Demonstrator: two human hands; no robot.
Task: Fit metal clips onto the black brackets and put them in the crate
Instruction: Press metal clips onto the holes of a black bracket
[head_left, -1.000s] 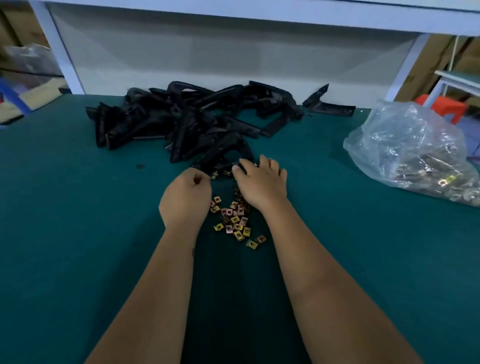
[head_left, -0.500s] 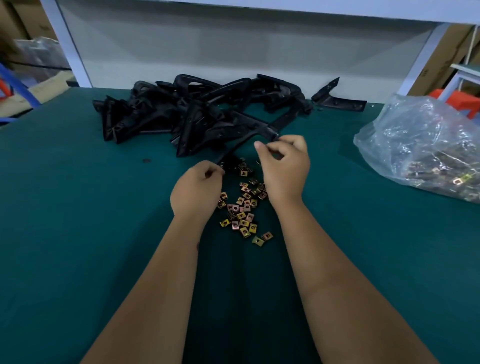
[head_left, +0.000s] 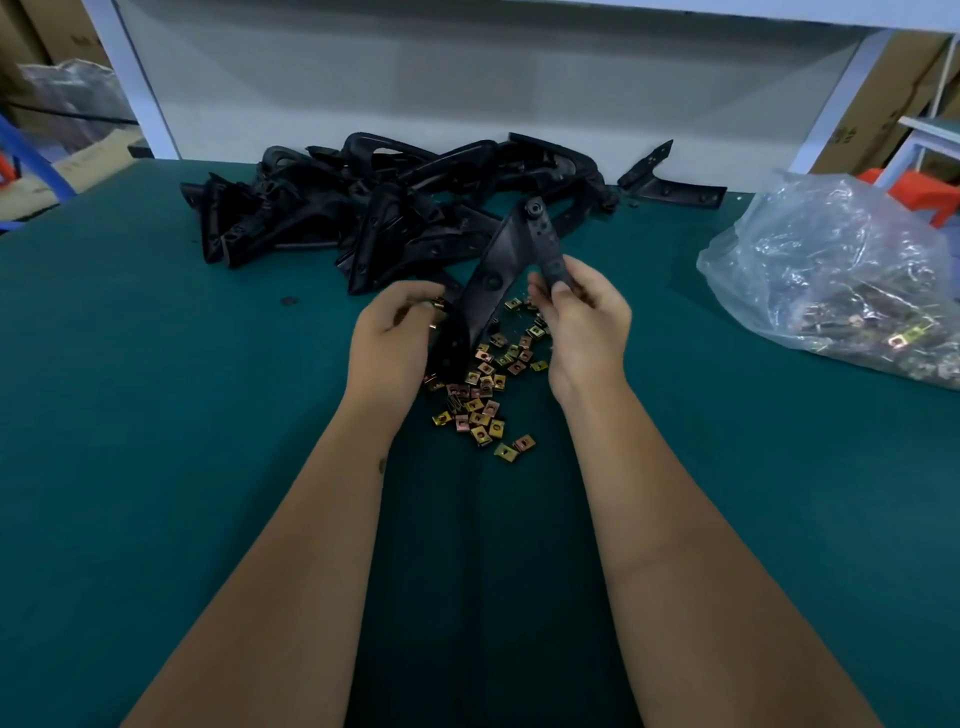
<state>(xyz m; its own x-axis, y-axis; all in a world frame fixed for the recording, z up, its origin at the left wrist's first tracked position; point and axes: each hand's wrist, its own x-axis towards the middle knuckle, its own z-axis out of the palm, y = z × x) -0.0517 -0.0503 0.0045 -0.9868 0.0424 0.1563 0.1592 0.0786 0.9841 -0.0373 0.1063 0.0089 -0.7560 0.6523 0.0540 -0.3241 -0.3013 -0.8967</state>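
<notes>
**A:** Your right hand (head_left: 584, 322) has the black angled plastic bracket (head_left: 506, 270) lifted off the green felt bench (head_left: 156, 415): thumb and fingers pinch the short arm, bend pointing up toward twelve o'clock, long arm slanting down to seven.

**B:** And your left hand (head_left: 387, 338) is curled at the lower end of that long arm, with a brass-coloured metal clip (head_left: 439, 306) showing at its fingertips. Whether you pinch the clip alone or the bracket too, I can't tell from here.

**A:** So, my read: you're on the fitting step, first clip going on near the bracket's lower end. No clip looks seated on it yet.

**B:** Loose clips, the small square brass-coloured ones (head_left: 483, 395), lie scattered right under your hands, trailing toward six. The heap of unfitted black brackets (head_left: 374, 208) sits at eleven to twelve, another single one beyond at one o'clock.

**A:** The clear plastic bag of spare clips (head_left: 831, 270) is over at two o'clock, well apart.

**B:** Next you'll want the clip's open mouth lined up with the bracket edge over a hole, then pushed on square. Keep the right hand firm so the bracket doesn't twist.

**A:** No crate in view, so you'll have to look for it once this one's done.
</notes>
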